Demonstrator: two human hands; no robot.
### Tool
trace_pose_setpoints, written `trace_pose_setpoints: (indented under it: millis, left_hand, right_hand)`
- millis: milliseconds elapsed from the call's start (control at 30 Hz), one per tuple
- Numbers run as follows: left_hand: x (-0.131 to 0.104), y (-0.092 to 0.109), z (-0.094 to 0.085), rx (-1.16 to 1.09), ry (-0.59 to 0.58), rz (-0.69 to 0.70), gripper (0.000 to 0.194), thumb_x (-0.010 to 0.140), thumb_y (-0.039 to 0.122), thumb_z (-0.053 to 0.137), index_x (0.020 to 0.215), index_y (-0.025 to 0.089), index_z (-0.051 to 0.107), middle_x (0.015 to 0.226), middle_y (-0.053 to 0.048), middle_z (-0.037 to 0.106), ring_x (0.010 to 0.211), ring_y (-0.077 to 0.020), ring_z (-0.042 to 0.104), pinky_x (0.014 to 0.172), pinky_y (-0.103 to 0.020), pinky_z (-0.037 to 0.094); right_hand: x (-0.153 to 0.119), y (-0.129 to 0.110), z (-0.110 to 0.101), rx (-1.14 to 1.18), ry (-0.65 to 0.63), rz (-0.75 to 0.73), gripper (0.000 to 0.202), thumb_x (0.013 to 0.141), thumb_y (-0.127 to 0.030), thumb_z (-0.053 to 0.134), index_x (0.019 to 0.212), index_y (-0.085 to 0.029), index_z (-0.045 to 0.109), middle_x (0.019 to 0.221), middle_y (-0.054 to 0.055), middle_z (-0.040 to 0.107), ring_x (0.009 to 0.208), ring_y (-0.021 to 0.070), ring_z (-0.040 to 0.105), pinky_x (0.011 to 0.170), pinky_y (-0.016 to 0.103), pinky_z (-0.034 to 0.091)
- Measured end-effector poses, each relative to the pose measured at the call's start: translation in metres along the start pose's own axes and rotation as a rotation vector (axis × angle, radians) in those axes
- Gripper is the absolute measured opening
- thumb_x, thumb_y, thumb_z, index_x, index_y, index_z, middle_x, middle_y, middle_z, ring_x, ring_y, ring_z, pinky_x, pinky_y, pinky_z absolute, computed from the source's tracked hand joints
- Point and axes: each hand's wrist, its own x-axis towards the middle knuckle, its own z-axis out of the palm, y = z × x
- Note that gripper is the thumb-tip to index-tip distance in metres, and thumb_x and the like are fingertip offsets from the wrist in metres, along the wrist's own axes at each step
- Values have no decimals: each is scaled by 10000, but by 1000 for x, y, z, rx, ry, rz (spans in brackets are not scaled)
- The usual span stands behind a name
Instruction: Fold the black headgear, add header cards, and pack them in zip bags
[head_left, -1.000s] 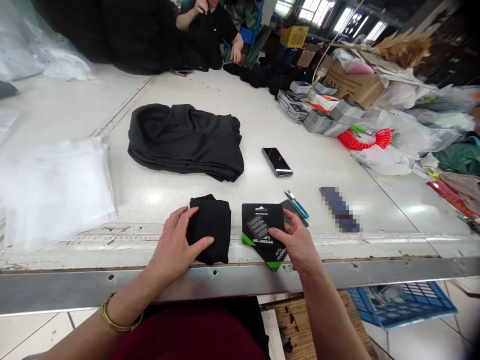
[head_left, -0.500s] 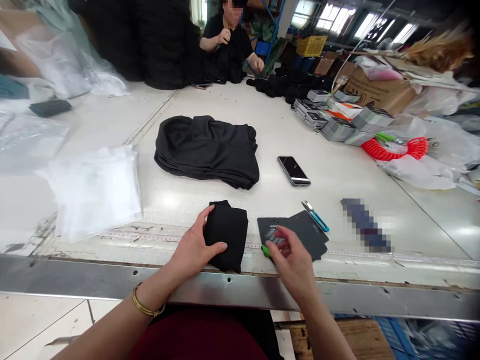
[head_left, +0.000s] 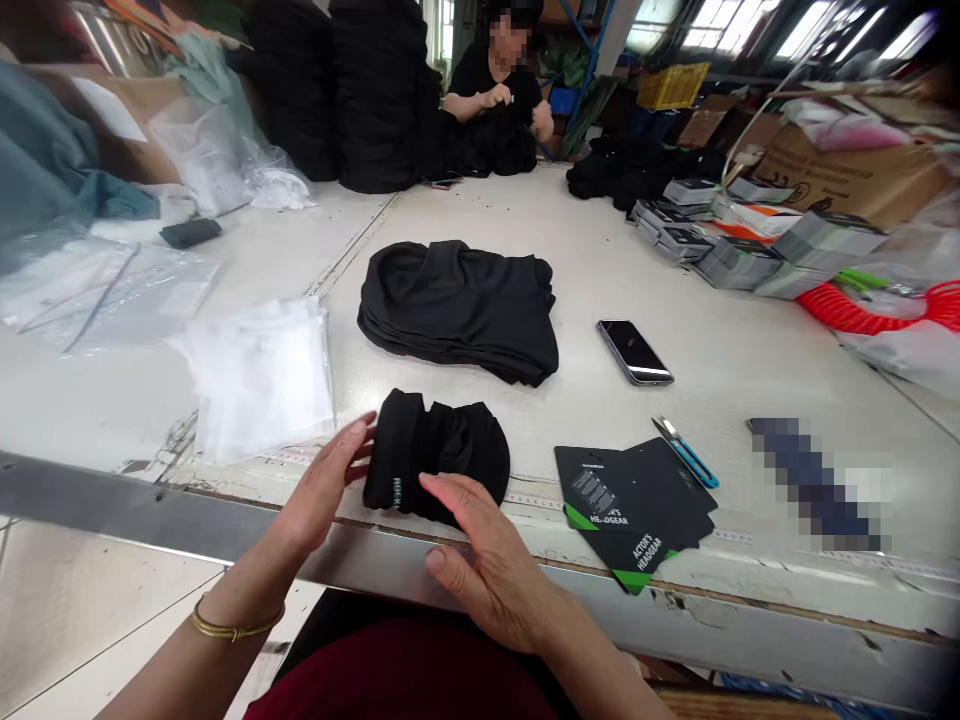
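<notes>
A black folded cloth (head_left: 465, 445) with small light lettering lies near the table's front edge, partly unfolded. Beside its left edge, my left hand (head_left: 322, 490) has its fingers spread and grips nothing. My right hand (head_left: 499, 560) is open too, fingertips at the cloth's lower front, thumb apart. Behind it rests a stack of black garments (head_left: 457, 310). Dark cards (head_left: 637, 500) with green corners and white print lie to the right, with blue-handled snips (head_left: 688, 455) on their upper edge. White translucent bags (head_left: 259, 380) are piled at the left.
A phone (head_left: 635, 352) lies right of the stack. Small boxes (head_left: 739, 262), a red coiled hose (head_left: 862, 308) and a carton (head_left: 847, 175) stand at the right. Across the table a person (head_left: 499, 90) handles black cloth. Tall black stacks (head_left: 375, 100) rise at the back left.
The black cloth has opened from a compact fold and now shows lettering. My right hand has moved left from the cards to the cloth. My left hand has let go. The view has shifted left.
</notes>
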Motion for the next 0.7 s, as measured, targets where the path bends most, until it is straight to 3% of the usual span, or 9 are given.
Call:
trace_pose_setpoints:
  millis: [100,167,233,333,467,500,600,667,700]
  left_hand:
    - [-2,-7,-16,198,189,67,602,837,508,484,1375,301,311,1392,-81,419,1250,-272,416,988,-448,386]
    - [-6,-11,-17,446,273,181,624,797,481,560,1350,271,361,1399,-96,398,1275,-287,374,1015,-463,351]
    - [-11,-13,-12,641,346,310,490,818,450,541,1259,246,481,1359,-93,436,1265,-280,378,1024,-457,340]
    - [-18,-12,5,787,252,471,431,834,467,517,1202,244,534,1247,-82,541,1170,-262,469,984,-425,378]
    - [-18,-9,31,982,43,494,830,666,579,657,1340,170,395,1166,-142,575,1038,-326,526,888,-475,413]
    - [-15,-8,35,1022,21,481,801,678,550,661,1332,162,409,1151,-151,574,1016,-334,530,862,-480,420]
    - [-6,-4,38,1007,-17,453,363,837,358,529,1157,190,573,1060,-116,600,940,-286,563,815,-431,443]
    - [-2,-3,28,804,38,408,254,894,303,424,1033,203,611,988,-75,623,892,-233,584,800,-370,463]
    - [-1,-4,19,673,119,364,265,910,314,385,1022,206,600,965,-59,631,877,-217,591,794,-346,473]
  right_hand:
    - [5,8,10,25,-1,-89,415,877,-289,480,1290,-257,457,1283,48,522,1214,204,427,1025,389,368]
    - [9,18,13,45,165,-50,301,878,-264,467,1167,-245,551,1142,64,595,1076,197,525,932,376,445]
    - [13,29,13,85,391,95,243,861,-278,495,1088,-230,569,1033,75,614,909,185,574,803,361,502]
    - [20,42,13,172,584,274,338,799,-309,581,1117,-221,507,1072,85,569,821,171,565,689,340,528]
    - [31,44,21,95,544,221,357,778,-243,585,1124,-238,498,1210,81,463,906,172,532,697,326,529]
    - [33,41,23,86,530,201,327,785,-227,569,1107,-236,510,1197,78,469,900,169,532,699,324,527]
    - [39,31,26,151,549,145,250,822,-214,525,1072,-231,527,1133,73,507,858,155,550,709,320,524]
    - [39,27,25,158,592,92,241,843,-219,507,1083,-239,524,1151,73,502,868,155,558,728,322,521]
    - [38,27,24,133,604,73,243,848,-223,503,1089,-243,522,1165,73,497,884,158,559,737,324,519]
